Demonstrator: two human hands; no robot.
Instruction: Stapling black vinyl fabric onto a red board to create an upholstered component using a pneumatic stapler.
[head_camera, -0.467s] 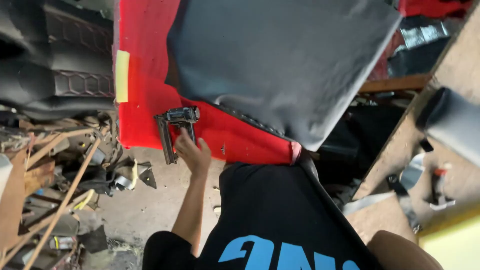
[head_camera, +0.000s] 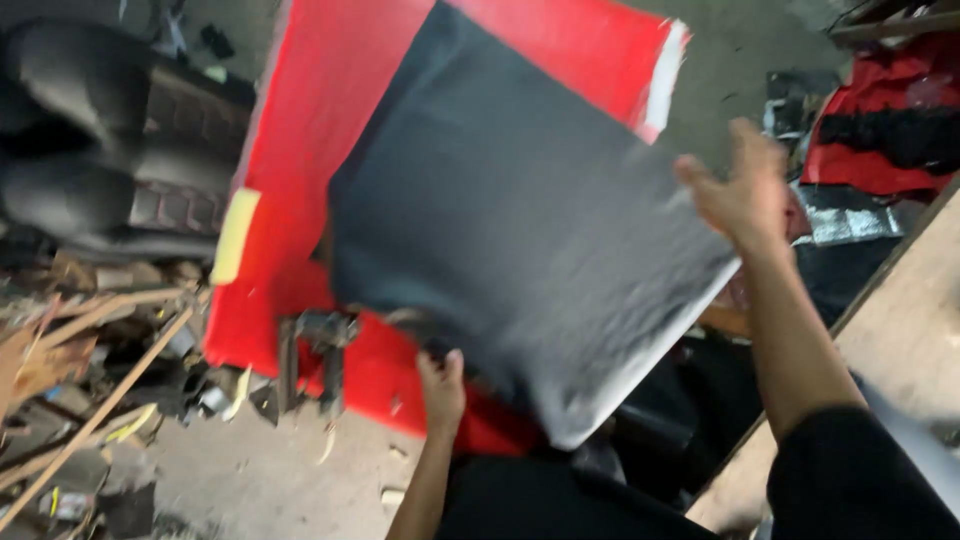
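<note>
A large red upholstered panel (head_camera: 320, 150) stands tilted in front of me, and a dark grey sheet (head_camera: 520, 220) lies over most of it. My left hand (head_camera: 441, 386) reaches up to the sheet's lower edge, with its fingertips hidden under the grey material. A metal bracket-like piece (head_camera: 312, 358) sticks out of the panel's bottom edge, a little left of that hand. My right hand (head_camera: 745, 190) is blurred, fingers spread, at the sheet's right edge. A yellow foam strip (head_camera: 236, 236) shows on the panel's left side.
A black quilted seat (head_camera: 110, 170) lies at the left. Wooden sticks and scrap (head_camera: 90, 400) litter the concrete floor at lower left. Red and black fabric pieces (head_camera: 880, 130) are piled at upper right, beside a wooden board (head_camera: 910, 330).
My right hand has come into view at the sheet's right edge. My left hand has shifted right, away from the metal piece. The view has swung and the panel now fills the centre.
</note>
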